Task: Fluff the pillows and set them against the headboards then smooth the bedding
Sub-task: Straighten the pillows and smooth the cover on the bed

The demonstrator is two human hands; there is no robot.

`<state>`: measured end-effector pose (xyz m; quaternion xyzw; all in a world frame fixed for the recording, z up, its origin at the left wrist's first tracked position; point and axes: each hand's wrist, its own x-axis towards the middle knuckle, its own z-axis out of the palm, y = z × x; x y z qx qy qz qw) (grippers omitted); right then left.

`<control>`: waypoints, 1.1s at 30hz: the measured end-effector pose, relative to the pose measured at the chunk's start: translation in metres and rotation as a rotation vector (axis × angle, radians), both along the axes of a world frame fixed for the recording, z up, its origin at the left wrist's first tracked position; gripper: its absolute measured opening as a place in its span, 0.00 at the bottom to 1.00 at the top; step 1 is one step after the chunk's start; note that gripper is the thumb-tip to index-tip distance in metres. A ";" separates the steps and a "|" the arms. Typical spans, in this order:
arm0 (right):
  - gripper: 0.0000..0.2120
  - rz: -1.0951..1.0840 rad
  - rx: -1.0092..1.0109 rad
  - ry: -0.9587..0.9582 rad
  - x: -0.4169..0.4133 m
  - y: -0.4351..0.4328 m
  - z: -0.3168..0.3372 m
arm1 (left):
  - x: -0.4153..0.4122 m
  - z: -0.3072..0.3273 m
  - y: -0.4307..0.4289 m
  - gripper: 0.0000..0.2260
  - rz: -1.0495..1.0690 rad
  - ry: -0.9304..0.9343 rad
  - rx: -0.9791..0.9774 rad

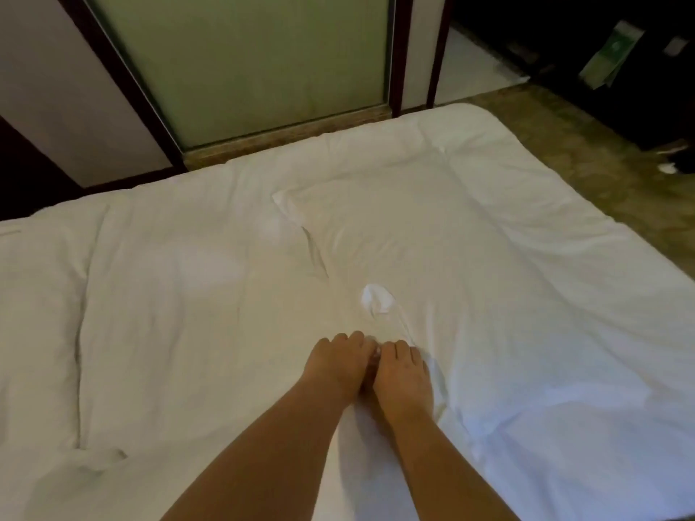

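White duvet (507, 295) spread over the bed, its surface creased; the main ridge of folds (387, 310) rises just beyond the fingertips and runs obliquely away from the person, toward the far left corner of a raised rectangular panel. A second long crease (79, 351) runs near the left edge. No pillow or headboard can be told in this view. Left hand (336, 364) and right hand (404, 374) lie side by side, touching or nearly so, palms down on the cloth near the bed's middle; the fingers are curled slightly, apparently pressing or pinching the fabric, though whether they grip a fold cannot be told. Both hands stand about equally near the ridge, the right directly below its near end. Judgement: the smoothing step is in hand, and the next stroke would run outward across the ridge. Beyond the bed: a frosted glass panel (240, 62) in a dark frame, and patterned floor (601, 156) at right.
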<state>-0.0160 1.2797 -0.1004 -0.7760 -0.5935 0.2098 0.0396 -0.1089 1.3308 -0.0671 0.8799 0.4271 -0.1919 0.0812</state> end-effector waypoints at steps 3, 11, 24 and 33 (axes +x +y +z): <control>0.13 -0.272 0.052 -0.026 0.018 -0.001 -0.022 | 0.025 -0.008 0.010 0.20 -0.159 0.021 0.049; 0.16 -0.405 0.147 -0.157 0.029 -0.007 -0.027 | 0.074 -0.033 0.024 0.23 -0.431 0.021 0.122; 0.16 -0.117 -0.316 0.025 -0.005 -0.011 0.000 | 0.016 -0.034 0.010 0.09 -0.423 0.230 0.054; 0.26 -0.017 -0.125 0.091 -0.103 -0.033 0.088 | -0.141 0.060 -0.025 0.02 0.042 -0.271 0.131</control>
